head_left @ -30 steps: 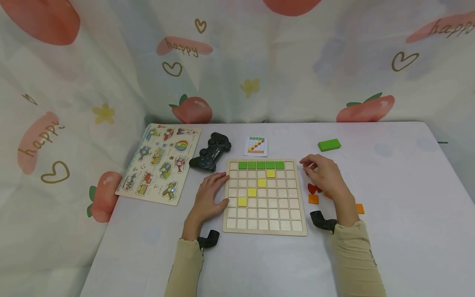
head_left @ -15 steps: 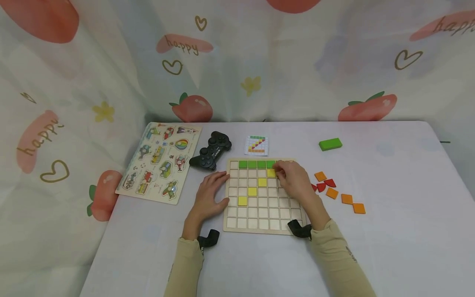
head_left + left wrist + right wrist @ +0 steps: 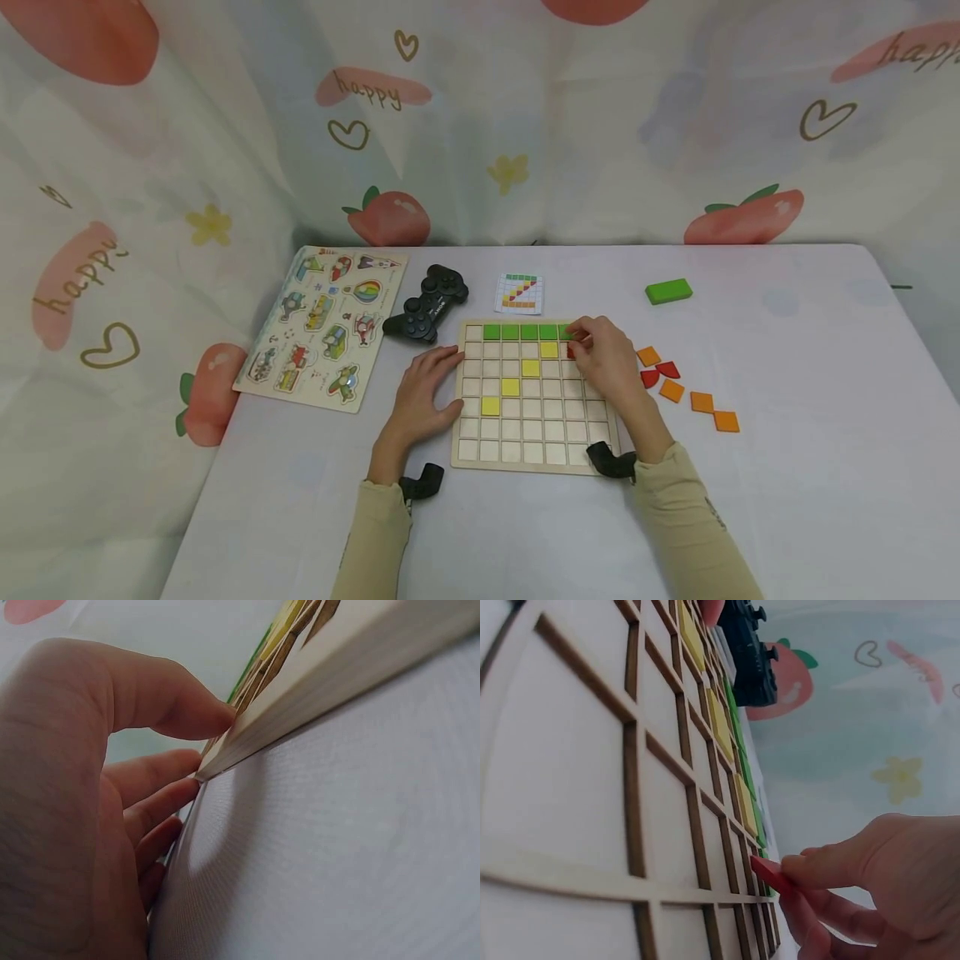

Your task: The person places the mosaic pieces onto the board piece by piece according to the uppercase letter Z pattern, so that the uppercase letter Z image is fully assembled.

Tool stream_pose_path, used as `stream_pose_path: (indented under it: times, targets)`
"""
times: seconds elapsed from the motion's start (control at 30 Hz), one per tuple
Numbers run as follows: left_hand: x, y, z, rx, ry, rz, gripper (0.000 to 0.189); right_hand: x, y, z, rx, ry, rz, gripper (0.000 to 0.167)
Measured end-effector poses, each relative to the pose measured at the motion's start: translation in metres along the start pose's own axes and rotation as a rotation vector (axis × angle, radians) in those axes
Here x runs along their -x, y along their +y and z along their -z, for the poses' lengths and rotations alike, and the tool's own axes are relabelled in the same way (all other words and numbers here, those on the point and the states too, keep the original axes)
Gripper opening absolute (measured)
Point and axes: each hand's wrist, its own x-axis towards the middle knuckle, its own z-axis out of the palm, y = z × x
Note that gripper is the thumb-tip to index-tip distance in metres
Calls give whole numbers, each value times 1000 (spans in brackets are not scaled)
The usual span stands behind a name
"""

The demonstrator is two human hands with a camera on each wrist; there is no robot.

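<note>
A wooden grid board (image 3: 532,452) lies in the middle of the table, with a row of green tiles (image 3: 528,332) along its far side and a diagonal of yellow tiles (image 3: 510,387). My right hand (image 3: 611,362) pinches a red quarter-circle piece (image 3: 774,873) between thumb and fingers, over a cell beside the topmost yellow tile. The fingertips partly cover that piece in the head view. My left hand (image 3: 420,404) rests at the board's left edge, its thumb and fingertips touching the wooden rim (image 3: 259,724).
Right of the board lie loose orange tiles (image 3: 702,402) and red pieces (image 3: 666,369). A green block (image 3: 668,292) stands farther back. Behind the board is a pattern card (image 3: 519,294). A black game controller (image 3: 426,305) and a picture puzzle board (image 3: 322,333) occupy the back left.
My right hand came left from the loose pieces onto the board's upper right, then shifted slightly right, where the red piece shows in its fingers. The left hand stays at the board's edge.
</note>
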Motion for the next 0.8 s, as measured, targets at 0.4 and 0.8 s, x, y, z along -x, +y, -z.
stream_pose_path:
  times: [0.4, 0.8]
  targets:
    - [0, -2, -1, 1, 25, -18, 68, -1, -2, 2, -35, -83, -85, 25]
    - [0, -3, 0, -1, -13, 10, 68, -1, 7, 11, -84, -195, -35, 23]
